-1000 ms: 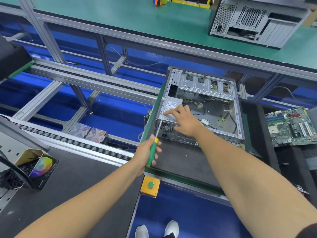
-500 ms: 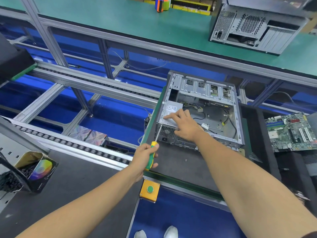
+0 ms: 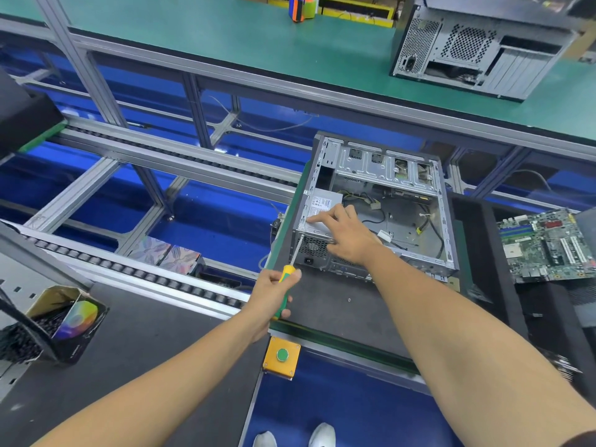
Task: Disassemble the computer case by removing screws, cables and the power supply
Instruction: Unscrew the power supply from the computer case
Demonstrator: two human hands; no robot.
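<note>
Little moved: your left hand [image 3: 271, 296] still gripped the screwdriver [image 3: 288, 272], tip hidden at the computer case [image 3: 374, 208] corner; your right hand [image 3: 346, 235], fingers straight, pressed the power supply [image 3: 317, 209] inside.

an electronics disassembly line in a factory, aluminium-framed roller conveyor [image 3: 154, 272] ran past green-matted benches [image 3: 225, 37], an opened computer case [image 3: 380, 204] lay beside a bare motherboard [image 3: 545, 246], a push-button box [image 3: 281, 356]

Single head-worn wide-angle view: you look forward and steeply down from standing height, the computer case [image 3: 375, 208] near centre, your shoes [image 3: 293, 437] at the bottom edge.
</note>
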